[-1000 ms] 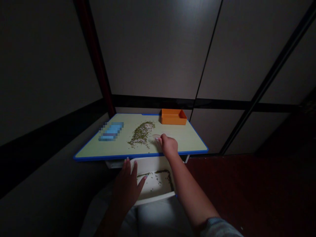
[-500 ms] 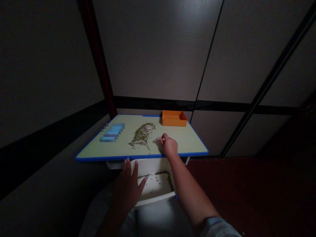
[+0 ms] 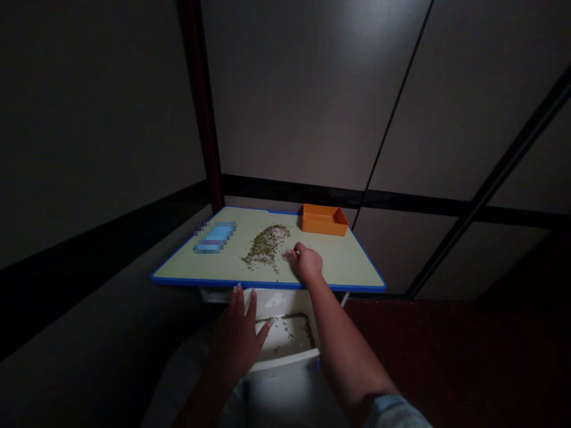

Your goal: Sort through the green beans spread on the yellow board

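Observation:
Small green beans (image 3: 266,245), looking like mung beans, lie scattered over the pale tabletop (image 3: 332,261), with white patches among them. Just right of the pile, my right hand (image 3: 307,261) pinches a small whitish, see-through piece (image 3: 286,254) low over the table; its kind is unclear. Below the table's front edge is a white bin (image 3: 288,359), with a few beans on its floor and a line of them along its edges. My left hand (image 3: 241,333) lies at the bin's left side with fingers stretched and apart, covering part of it.
An orange open box (image 3: 324,221) stands at the table's back right. A blurred-out light-blue flat object (image 3: 215,238) lies on the left. Blue edging (image 3: 267,285) borders the tabletop, and dark panels (image 3: 289,107) rise right behind it.
The view has shifted slightly, so the table appears further right. My right hand with the whitish piece is a little closer to the beans. My left hand keeps its place at the bin.

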A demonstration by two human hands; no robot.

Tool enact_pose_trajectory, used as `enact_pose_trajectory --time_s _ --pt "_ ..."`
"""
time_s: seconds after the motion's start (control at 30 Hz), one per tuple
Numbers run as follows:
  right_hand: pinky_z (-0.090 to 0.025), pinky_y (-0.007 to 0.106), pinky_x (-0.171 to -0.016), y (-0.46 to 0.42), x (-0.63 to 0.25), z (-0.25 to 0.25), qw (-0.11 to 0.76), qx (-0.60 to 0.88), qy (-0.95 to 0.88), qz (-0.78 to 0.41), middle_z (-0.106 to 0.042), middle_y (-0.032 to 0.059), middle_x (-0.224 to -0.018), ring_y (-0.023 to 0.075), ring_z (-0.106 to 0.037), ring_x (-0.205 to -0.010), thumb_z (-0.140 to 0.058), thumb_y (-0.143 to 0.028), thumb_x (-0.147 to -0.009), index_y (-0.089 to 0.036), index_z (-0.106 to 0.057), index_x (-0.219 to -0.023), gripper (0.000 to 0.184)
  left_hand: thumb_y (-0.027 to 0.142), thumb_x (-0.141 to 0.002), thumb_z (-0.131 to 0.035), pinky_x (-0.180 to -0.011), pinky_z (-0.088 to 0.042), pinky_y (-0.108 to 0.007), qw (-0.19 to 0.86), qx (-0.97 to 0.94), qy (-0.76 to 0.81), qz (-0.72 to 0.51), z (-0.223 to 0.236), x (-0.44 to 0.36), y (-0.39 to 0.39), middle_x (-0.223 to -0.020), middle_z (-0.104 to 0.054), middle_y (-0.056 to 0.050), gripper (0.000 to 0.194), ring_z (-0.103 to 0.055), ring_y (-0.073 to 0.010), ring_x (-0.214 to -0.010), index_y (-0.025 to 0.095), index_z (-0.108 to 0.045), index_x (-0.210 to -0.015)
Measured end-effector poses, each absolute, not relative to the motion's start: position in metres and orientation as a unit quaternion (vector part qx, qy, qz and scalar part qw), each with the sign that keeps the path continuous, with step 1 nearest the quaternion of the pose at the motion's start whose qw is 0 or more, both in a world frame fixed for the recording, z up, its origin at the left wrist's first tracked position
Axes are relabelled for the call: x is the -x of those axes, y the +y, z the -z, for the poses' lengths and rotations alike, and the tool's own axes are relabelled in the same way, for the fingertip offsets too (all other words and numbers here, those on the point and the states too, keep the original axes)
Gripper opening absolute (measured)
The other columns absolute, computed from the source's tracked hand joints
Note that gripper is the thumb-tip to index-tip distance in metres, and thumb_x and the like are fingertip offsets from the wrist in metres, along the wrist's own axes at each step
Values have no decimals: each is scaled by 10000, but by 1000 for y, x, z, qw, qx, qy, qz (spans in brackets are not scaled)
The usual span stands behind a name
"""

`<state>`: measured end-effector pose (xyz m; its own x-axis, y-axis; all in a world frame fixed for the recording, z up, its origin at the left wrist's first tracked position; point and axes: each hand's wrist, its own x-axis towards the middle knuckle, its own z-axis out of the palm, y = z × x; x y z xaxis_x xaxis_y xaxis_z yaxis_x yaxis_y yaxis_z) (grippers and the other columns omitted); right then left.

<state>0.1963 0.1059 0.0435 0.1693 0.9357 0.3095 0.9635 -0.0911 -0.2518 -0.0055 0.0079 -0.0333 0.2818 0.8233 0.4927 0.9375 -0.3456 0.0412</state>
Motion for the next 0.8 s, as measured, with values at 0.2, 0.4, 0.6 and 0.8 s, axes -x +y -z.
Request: enact_pose_trajectory --time_s 0.2,0.4,0.6,0.8 --pt "-366 269 -713 109 -194 -48 180 728 -660 48 -722 54 -902 179 -655 -811 -432 -425 -960 -250 -620 -1034 267 510 -816 -499 -1060 -389 -477 127 786 -564 220 31 6 7 -1454 -397 -281 680 -309 -384 -1400 52 -497 -1319" --pt "-343 305 -787 110 -192 -51 166 725 -667 41 -724 55 -932 183 -652 -870 -425 -422 -965 -247 -609 -1039 264 512 -818 -506 -1057 -395 -485 116 789 -569 201 26 6 5 -1452 -384 -297 686 -297 -391 -1399 46 -495 -1321" --pt "-288 369 -860 117 -188 -50 137 727 -670 62 -712 74 -966 211 -625 -939 -431 -419 -959 -239 -611 -1040 266 486 -816 -529 -1077 -378 -479 112 787 -577 186 21 6 3 -1445 -391 -298 674 -308 -389 -1391 50 -492 -1329" --pt "-268 377 -865 121 -186 -48 142 710 -686 65 -682 85 -1036 223 -572 -1008 -422 -375 -964 -253 -603 -1096 255 481 -820 -520 -1070 -385 -480 118 785 -579 186 23 6 4 -1451 -383 -300 675 -309 -397 -1389 45 -484 -1334"
